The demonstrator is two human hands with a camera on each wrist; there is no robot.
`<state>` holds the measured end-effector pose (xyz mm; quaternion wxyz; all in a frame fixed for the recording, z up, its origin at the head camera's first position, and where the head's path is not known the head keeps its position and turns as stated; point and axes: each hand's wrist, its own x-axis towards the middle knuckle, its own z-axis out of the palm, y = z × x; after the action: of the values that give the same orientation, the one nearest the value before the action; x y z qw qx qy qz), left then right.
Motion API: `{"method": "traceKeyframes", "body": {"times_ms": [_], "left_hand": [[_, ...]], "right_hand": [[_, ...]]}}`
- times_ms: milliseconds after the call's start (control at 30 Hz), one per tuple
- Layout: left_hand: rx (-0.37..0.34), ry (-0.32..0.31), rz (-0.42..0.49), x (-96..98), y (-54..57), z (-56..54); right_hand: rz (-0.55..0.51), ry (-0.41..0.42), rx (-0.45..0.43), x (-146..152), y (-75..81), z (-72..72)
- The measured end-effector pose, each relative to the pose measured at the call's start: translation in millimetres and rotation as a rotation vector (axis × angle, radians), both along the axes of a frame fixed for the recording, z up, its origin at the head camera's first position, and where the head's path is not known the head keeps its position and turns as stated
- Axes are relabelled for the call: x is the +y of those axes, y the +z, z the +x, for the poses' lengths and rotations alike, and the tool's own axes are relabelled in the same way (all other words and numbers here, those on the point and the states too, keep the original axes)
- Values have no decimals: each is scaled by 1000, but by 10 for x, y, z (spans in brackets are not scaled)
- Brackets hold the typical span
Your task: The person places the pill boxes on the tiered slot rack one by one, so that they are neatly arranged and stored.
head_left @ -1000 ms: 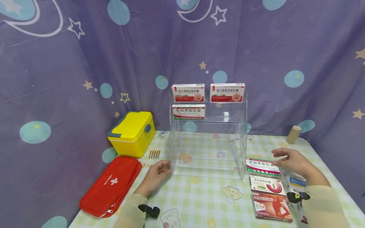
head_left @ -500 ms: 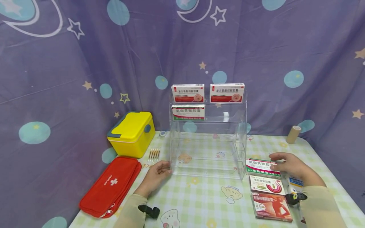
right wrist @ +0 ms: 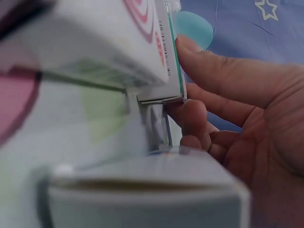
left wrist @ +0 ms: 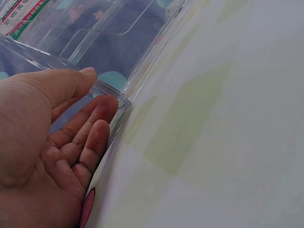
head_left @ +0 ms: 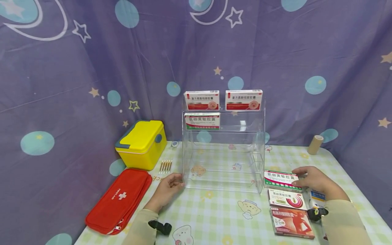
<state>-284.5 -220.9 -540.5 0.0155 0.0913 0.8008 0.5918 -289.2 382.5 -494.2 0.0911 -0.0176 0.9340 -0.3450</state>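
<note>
In the head view my right hand (head_left: 316, 182) pinches the right end of a white medicine box (head_left: 282, 179) with green and red bands, which lies on the table. The right wrist view has the thumb (right wrist: 218, 76) on that box's face and fingers at its end. My left hand (head_left: 167, 190) holds the lower left side edge of a clear acrylic display stand (head_left: 223, 185), thumb and curled fingertips at the edge in the left wrist view. Two white-and-red boxes (head_left: 202, 100) stand on its top tier. A green-banded box (head_left: 202, 121) sits below them, at the left.
A white box with pink arcs (head_left: 287, 198), a red box (head_left: 292, 223) and a blue-and-white box (head_left: 317, 195) lie near my right hand. At left are a yellow case (head_left: 142, 144), a red first-aid pouch (head_left: 119, 200) and several thin sticks (head_left: 165, 166). A tan roll (head_left: 315, 144) stands far right.
My right hand has come down and in to the green-banded box's right end, and its fingers have taken hold there. The left hand and the stand have stayed in place.
</note>
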Motion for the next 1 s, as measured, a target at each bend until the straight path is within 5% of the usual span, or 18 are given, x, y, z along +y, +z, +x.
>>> {"method": "traceKeyframes", "body": {"times_ms": [467, 733, 1000], "left_hand": [[-1, -5, 11, -3, -4, 0], [12, 5, -2, 16, 4, -7], [14, 12, -15, 25, 29, 29]], "right_hand": [[-60, -6, 93, -24, 80, 65], [43, 2, 169, 11, 195, 111], [40, -8, 241, 55, 230, 129]]}}
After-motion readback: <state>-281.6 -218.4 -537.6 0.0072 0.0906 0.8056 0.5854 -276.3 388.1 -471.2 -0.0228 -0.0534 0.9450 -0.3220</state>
